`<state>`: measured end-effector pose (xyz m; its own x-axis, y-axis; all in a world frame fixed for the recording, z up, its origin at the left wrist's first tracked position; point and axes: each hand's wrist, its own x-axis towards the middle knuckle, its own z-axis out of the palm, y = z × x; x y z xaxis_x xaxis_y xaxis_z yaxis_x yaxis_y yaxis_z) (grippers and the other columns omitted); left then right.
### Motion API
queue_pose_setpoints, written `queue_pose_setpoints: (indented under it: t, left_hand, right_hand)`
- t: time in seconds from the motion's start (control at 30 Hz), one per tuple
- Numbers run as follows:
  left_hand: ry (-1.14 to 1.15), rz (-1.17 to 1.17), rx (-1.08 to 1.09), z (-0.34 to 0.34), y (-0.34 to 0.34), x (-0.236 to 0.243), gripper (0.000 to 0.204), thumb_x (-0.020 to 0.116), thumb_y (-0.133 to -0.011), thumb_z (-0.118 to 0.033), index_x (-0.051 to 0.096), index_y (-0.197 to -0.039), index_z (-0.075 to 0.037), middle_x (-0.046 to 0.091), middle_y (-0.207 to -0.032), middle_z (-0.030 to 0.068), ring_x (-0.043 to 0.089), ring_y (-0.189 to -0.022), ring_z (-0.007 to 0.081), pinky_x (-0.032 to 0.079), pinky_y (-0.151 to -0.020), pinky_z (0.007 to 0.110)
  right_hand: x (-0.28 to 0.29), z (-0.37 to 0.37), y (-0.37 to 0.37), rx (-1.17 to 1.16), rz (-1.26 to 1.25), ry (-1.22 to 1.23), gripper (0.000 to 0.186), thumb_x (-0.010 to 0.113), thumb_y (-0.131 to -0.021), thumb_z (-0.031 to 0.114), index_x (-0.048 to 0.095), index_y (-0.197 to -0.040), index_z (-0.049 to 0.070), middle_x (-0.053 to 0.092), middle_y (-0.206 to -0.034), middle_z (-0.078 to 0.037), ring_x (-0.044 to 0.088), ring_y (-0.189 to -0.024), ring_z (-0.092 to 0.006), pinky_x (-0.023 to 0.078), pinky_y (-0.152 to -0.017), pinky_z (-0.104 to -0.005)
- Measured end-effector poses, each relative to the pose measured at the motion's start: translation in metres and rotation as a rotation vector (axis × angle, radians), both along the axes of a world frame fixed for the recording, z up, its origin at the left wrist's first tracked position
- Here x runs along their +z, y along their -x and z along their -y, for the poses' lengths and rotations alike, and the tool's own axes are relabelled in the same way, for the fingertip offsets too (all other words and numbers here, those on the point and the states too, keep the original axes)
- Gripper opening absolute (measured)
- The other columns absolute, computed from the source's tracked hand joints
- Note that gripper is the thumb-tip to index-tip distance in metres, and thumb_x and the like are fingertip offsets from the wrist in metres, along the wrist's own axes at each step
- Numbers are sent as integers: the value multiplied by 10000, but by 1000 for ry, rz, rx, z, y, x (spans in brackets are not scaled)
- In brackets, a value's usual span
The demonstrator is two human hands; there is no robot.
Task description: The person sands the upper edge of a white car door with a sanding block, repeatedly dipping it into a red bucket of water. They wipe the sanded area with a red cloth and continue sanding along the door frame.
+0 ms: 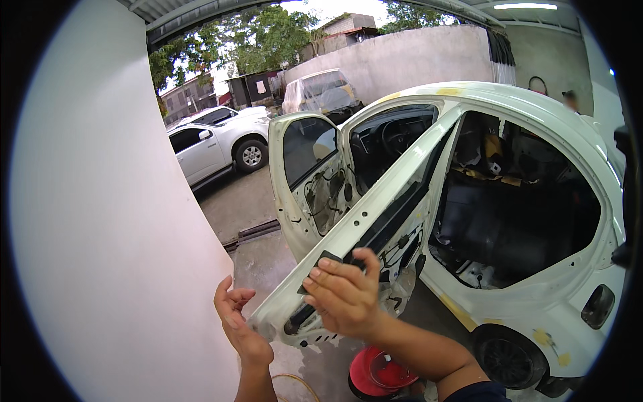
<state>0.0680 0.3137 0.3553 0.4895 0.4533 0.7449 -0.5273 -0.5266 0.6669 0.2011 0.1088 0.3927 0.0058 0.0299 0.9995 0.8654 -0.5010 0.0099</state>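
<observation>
In front of me the white rear car door [361,217] stands swung out from the body, its inner side stripped of trim, with wiring and black parts showing. My right hand [345,295] presses a piece of dark sandpaper [309,278] flat on the door's edge frame, fingers laid over it and thumb raised. At the door's lower outer corner is my left hand [238,323], its fingers loosely bent and apart, holding nothing. Whether its palm touches the door I cannot tell.
A white wall [120,201] rises close on my left. The white car body [462,321] with yellowish filler patches fills the right. A red bucket [375,375] stands on the floor below the door. The front door [289,194] is also open; a white pickup [214,144] is parked outside.
</observation>
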Motion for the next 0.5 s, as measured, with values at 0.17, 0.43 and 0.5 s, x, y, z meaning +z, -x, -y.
queue_pose_setpoints:
  t: [0.17, 0.43, 0.5]
  left_hand:
    - [-10, 0, -25, -1, 0, -1, 822, 271, -1039, -654, 407, -1468, 34, 573, -1080, 136, 543, -1029, 226, 422, -981, 404]
    - [30, -25, -32, -3, -1, -3, 848, 257, -1028, -681, 394, -1477, 25, 572, -1074, 130, 539, -1029, 223, 412, -985, 400]
    - [37, -14, -43, -3, -1, -4, 849, 257, -1027, -683, 394, -1477, 24, 572, -1070, 127, 537, -1026, 220, 408, -985, 395]
  right_hand:
    - [16, 35, -52, -121, -52, -172, 117, 628, -886, 63, 654, -820, 156, 670, -859, 1, 635, -893, -179, 344, -1044, -452]
    - [30, 31, -33, -117, -124, -136, 76, 662, -899, 106, 666, -837, 151, 701, -906, -5, 651, -953, -195, 340, -1066, -467]
    - [21, 8, 0, 15, -81, -60, 81, 662, -903, 105, 664, -832, 142, 698, -901, -6, 653, -934, -199, 349, -1047, -478]
